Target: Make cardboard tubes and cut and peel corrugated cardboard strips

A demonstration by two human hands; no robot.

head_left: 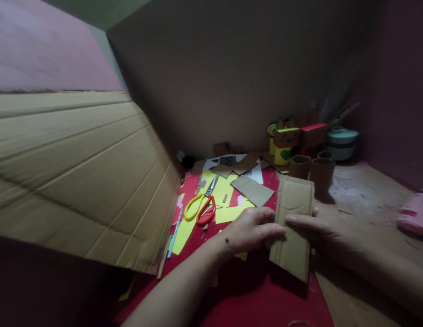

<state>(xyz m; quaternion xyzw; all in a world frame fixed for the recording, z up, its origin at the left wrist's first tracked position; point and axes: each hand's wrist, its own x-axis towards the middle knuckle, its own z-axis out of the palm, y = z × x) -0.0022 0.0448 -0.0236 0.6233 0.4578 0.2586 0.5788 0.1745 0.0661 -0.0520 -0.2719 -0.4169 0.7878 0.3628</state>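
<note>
I hold a long strip of corrugated cardboard (293,227) between both hands, above the red mat (252,290). My left hand (250,229) pinches its left edge, thumb on top. My right hand (320,229) grips the right edge, thumb across the face and fingers behind. The strip stands tilted, creased across into panels.
A large cardboard sheet (78,177) leans at the left. Scissors (201,204) with yellow and red handles lie on yellow paper, among cardboard scraps (252,190). Two cardboard tubes (311,170), small decorated boxes (286,138), a teal-lidded container (341,141) and a pink object (415,213) sit on the right.
</note>
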